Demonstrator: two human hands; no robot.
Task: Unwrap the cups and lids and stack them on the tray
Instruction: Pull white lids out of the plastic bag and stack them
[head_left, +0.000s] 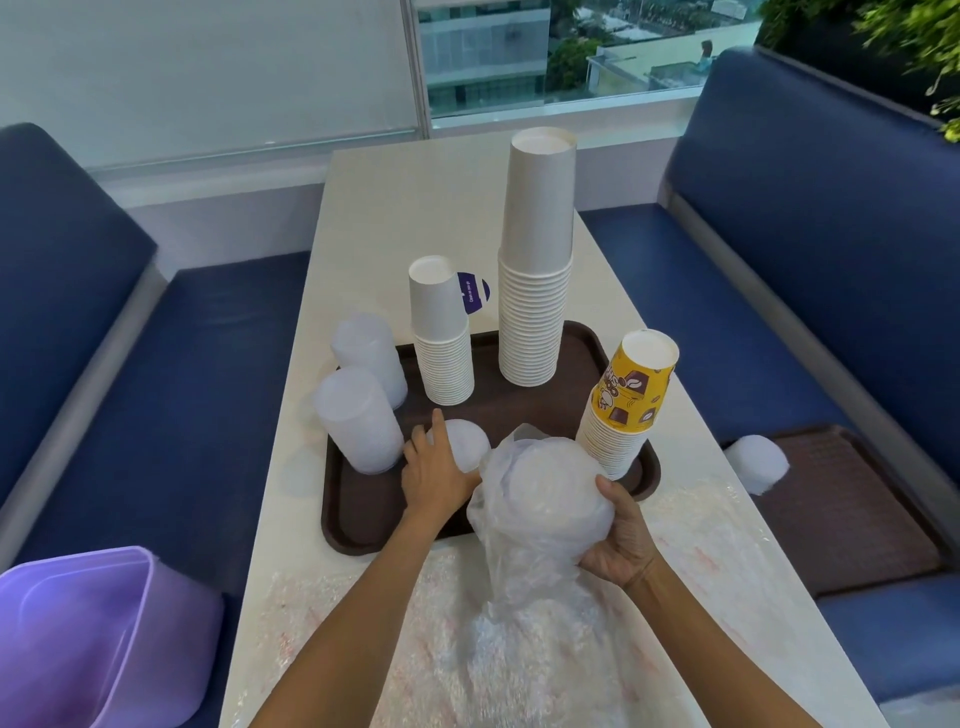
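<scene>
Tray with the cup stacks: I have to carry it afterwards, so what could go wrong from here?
1. The yellow cup stack leans outward at the right edge of the tray. The wrapped lids gripped by the right hand are close beside it and might knock it off.
2. The tall white cup stack is high and narrow, so a bump to the tray could topple it.

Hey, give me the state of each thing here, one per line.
Tall white cup stack, unwrapped, inverted on tray.
Short white cup stack, same.
Yellow cup stack, unwrapped, leaning.
Wrapped lid bundle, in plastic, gripped by right hand.
Small lid stack, unwrapped, left hand against it.
</scene>
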